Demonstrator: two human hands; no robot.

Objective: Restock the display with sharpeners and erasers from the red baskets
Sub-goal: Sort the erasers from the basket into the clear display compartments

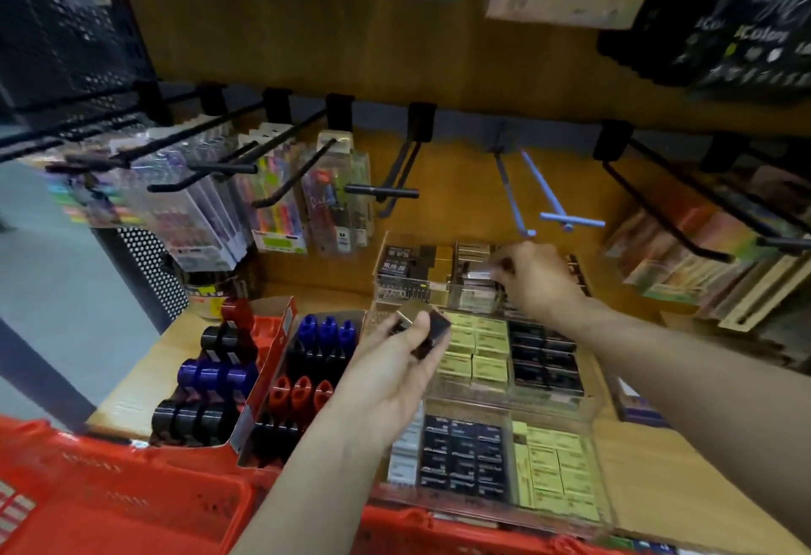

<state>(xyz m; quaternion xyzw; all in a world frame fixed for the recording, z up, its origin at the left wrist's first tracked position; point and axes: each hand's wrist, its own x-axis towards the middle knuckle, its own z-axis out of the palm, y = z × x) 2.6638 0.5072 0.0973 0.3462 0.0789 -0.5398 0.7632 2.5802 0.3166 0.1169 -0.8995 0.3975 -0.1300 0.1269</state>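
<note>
My left hand [401, 363] holds a small stack of boxed erasers [423, 326], dark and beige, above the clear acrylic display [597, 418]. My right hand [537, 280] reaches into the display's back tier and pinches one pale eraser [478, 273] among the rows there. The middle and front tiers hold rows of yellow erasers [476, 350] and black erasers [544, 355]. Left of the display, red cardboard trays [281, 330] hold blue, red and black sharpeners [327, 333]. A red basket [131, 506] lies along the bottom edge, under my left forearm.
Black peg hooks [382, 191] and blue hooks [548, 199] jut out from the wooden back panel above the display. Pen packs [281, 199] hang at the left. Notebooks [684, 256] lean at the right. A black perforated rack [149, 265] stands at the left.
</note>
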